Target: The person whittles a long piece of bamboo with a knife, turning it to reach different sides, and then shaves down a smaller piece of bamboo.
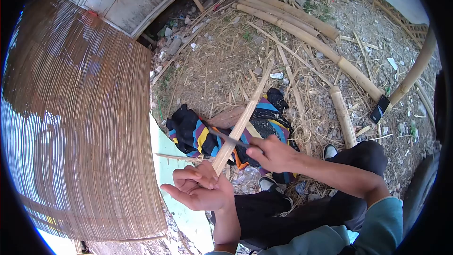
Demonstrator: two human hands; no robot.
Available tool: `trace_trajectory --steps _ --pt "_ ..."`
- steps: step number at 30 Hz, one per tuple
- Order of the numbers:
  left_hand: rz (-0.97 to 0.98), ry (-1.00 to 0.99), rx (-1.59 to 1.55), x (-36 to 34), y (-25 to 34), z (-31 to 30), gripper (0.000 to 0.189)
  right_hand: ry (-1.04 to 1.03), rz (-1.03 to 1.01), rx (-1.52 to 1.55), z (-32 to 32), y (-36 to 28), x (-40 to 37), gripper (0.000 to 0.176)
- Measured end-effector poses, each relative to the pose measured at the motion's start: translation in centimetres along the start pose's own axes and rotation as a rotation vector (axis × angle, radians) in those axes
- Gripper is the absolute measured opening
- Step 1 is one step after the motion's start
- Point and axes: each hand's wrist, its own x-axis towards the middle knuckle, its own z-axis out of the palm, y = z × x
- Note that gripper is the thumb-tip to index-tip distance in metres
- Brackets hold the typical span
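Note:
A long, pale bamboo strip slants up and away in front of me. Its near end sits at the curled fingers of my left hand, which is turned palm up with the thumb out to the side. In my closed right hand is a knife, its dark blade lying across the strip a little beyond the left hand. Below the strip, a black cloth with coloured stripes is bunched on the ground, with a piece of wood on it.
Several bamboo poles lie at the back right. A phone rests on one pole, and a shorter bamboo piece lies near my shoe. A slatted bamboo blind fills the left side. Shavings and stones litter the ground.

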Motion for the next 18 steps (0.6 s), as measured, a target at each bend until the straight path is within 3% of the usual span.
trace_trajectory --steps 1,2,4,6,8,9,10,12,14,16,18 --pt "0.000 0.001 0.003 0.0 -0.2 0.0 0.058 0.048 -0.181 -0.024 0.5 0.0 -0.4 0.041" --pt "0.048 -0.031 0.050 -0.2 -0.3 0.0 0.058 0.044 -0.177 -0.018 0.7 0.4 -0.2 0.041" --pt "0.093 -0.061 0.098 -0.3 -0.1 -0.1 0.058 0.112 0.106 -0.126 0.9 1.7 0.9 0.043" --pt "0.004 -0.003 -0.024 0.6 0.2 -0.3 0.058 0.142 0.075 -0.114 0.4 1.0 1.2 0.035" --pt "0.035 0.022 -0.042 0.4 0.2 0.3 0.057 0.057 -0.119 -0.103 0.1 -0.7 0.4 0.036" --pt "0.053 -0.020 0.016 0.1 0.0 0.4 0.057 0.122 -0.264 -0.111 0.9 0.2 0.2 0.038" --pt "0.067 -0.060 0.080 -0.2 0.0 0.3 0.056 0.115 -0.258 -0.105 1.2 0.9 0.5 0.038" --pt "0.049 -0.033 0.075 -0.1 0.1 0.0 0.057 0.160 0.128 -0.159 0.4 1.8 1.7 0.035" --pt "0.019 0.046 0.022 0.3 0.3 0.1 0.057 0.129 0.212 -0.197 -0.4 1.3 1.5 0.043" --pt "0.023 -0.002 0.020 -0.4 0.1 0.5 0.056 0.034 -0.174 -0.116 -0.1 0.7 0.0 0.044" --pt "0.040 -0.038 0.072 -0.7 -0.1 0.5 0.056 0.044 -0.169 -0.108 0.4 2.5 0.3 0.045"
